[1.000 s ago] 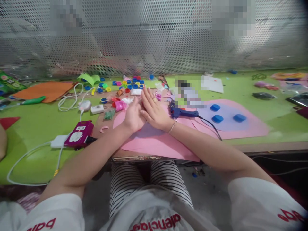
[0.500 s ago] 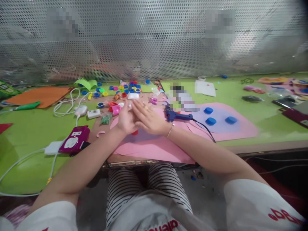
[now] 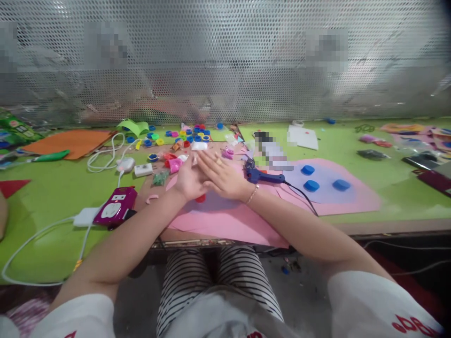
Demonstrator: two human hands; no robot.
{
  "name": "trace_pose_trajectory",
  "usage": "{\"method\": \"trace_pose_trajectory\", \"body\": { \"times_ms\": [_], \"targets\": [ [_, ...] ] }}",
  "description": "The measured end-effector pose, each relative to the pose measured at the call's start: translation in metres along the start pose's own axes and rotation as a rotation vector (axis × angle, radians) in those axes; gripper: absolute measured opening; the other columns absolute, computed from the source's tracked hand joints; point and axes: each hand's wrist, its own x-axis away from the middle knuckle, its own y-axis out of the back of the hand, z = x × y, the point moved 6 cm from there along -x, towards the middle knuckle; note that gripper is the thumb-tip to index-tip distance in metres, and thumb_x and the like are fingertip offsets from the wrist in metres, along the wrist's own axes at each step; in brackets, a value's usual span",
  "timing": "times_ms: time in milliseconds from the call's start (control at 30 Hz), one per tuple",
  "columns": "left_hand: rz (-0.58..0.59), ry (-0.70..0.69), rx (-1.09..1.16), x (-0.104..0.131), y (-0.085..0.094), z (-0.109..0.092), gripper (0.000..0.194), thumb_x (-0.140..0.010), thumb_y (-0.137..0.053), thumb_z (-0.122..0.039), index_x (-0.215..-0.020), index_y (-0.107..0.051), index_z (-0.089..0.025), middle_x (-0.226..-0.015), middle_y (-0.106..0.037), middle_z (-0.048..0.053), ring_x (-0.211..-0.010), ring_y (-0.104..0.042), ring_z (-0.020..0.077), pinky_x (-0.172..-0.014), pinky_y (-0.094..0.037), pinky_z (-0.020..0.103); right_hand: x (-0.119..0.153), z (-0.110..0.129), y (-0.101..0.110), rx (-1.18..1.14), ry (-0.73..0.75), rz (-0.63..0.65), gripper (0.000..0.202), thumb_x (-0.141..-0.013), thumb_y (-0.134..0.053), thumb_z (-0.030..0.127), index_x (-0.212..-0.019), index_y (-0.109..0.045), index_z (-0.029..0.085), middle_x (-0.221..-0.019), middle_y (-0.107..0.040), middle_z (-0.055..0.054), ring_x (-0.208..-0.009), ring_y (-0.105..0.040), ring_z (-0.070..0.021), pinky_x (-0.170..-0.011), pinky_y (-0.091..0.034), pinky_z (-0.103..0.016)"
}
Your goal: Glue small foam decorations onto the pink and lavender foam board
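My left hand (image 3: 190, 180) lies palm up with its fingers stretched out. Across it rests my right hand (image 3: 223, 176), flat, palm down, fingers extended; whatever is between the palms is hidden. Both hands are over pink paper (image 3: 225, 223) with a purple sheet on it. A red cap (image 3: 200, 199) shows just below the hands. To the right of my right hand lies a blue glue gun (image 3: 268, 177). Three blue caps, one of them nearest the gun (image 3: 311, 186), sit on another purple sheet (image 3: 329, 195). Pink clay (image 3: 175, 165) is at the left of my fingers.
Several coloured caps (image 3: 190, 139) are spread behind the hands. On the left are a magenta power socket (image 3: 116, 207), white cables, a white block (image 3: 143, 170) and orange sheets (image 3: 72, 142). A phone (image 3: 273, 152) lies behind the glue gun. A perforated metal screen (image 3: 225, 61) stands behind the table.
The view has shifted slightly, so the table items appear a little lower and to the right. My hands remain pressed together, with the right one slid slightly over the left.
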Motion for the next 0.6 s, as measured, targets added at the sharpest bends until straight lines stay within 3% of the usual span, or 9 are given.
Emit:
{"method": "trace_pose_trajectory", "body": {
  "times_ms": [200,333,467,600],
  "targets": [
    [0.083,0.023,0.139,-0.003,-0.011,0.006,0.068,-0.081,-0.03,-0.069,-0.115,-0.058,-0.017,-0.086,-0.067,0.01,-0.08,-0.06,0.0211,-0.083,-0.046,0.038,0.01,-0.046,0.014,0.019,-0.281,-0.123,0.066,-0.096,-0.015,0.046,-0.15,-0.001,0.012,-0.157,-0.005,-0.012,-0.145,-0.002,-0.0232,-0.116,-0.013,-0.051],
    [0.012,0.071,0.102,-0.001,-0.002,0.006,0.068,-0.083,-0.027,-0.069,-0.114,-0.058,-0.017,-0.089,-0.068,0.009,-0.076,-0.061,0.0207,-0.079,-0.046,0.038,0.007,-0.023,0.009,0.008,-0.179,-0.104,0.068,-0.096,-0.014,0.047,-0.149,-0.003,0.006,-0.156,-0.009,-0.016,-0.145,-0.001,-0.0222,-0.117,-0.013,-0.047],
    [-0.118,0.089,0.09,0.002,0.008,0.004,0.063,-0.087,-0.025,-0.063,-0.112,-0.058,-0.017,-0.096,-0.067,0.009,-0.09,-0.062,0.0229,-0.081,-0.046,0.036,0.0,0.007,0.002,0.03,0.01,-0.018,0.068,-0.096,-0.017,0.048,-0.149,-0.012,0.005,-0.155,-0.018,-0.016,-0.145,-0.003,-0.0224,-0.117,-0.01,-0.047],
    [0.003,0.058,0.107,0.0,-0.005,0.006,0.066,-0.083,-0.028,-0.068,-0.112,-0.059,-0.017,-0.099,-0.067,0.011,-0.096,-0.061,0.024,-0.087,-0.045,0.038,0.005,-0.026,0.01,0.04,-0.189,-0.067,0.065,-0.097,-0.017,0.045,-0.149,-0.009,0.006,-0.155,-0.014,-0.015,-0.145,-0.006,-0.0225,-0.116,-0.012,-0.049]
  ]
}}
